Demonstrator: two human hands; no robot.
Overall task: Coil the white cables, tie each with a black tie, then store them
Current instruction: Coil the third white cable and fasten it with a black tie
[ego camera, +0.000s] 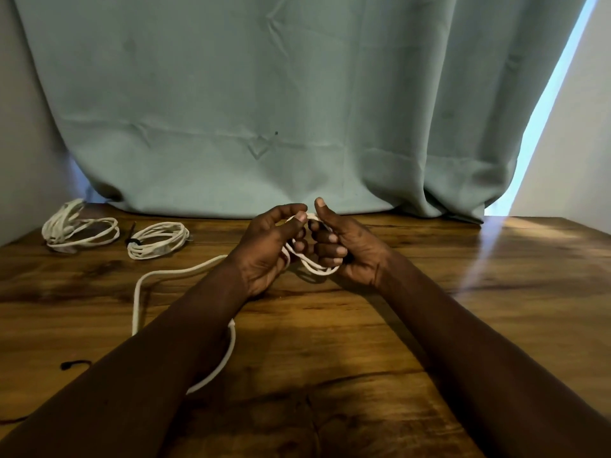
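Head view: white cable coil (318, 268) between left hand (264, 252) and right hand (350, 246)

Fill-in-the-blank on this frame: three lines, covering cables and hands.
1. Far left on the brown wooden table lie ____ white cable coils.
2. The nearer coil is bound by a ____ tie.
3. The left hand and right hand grip a loose white cable whose slack passes under the ____ forearm.
Missing: two; black; left.
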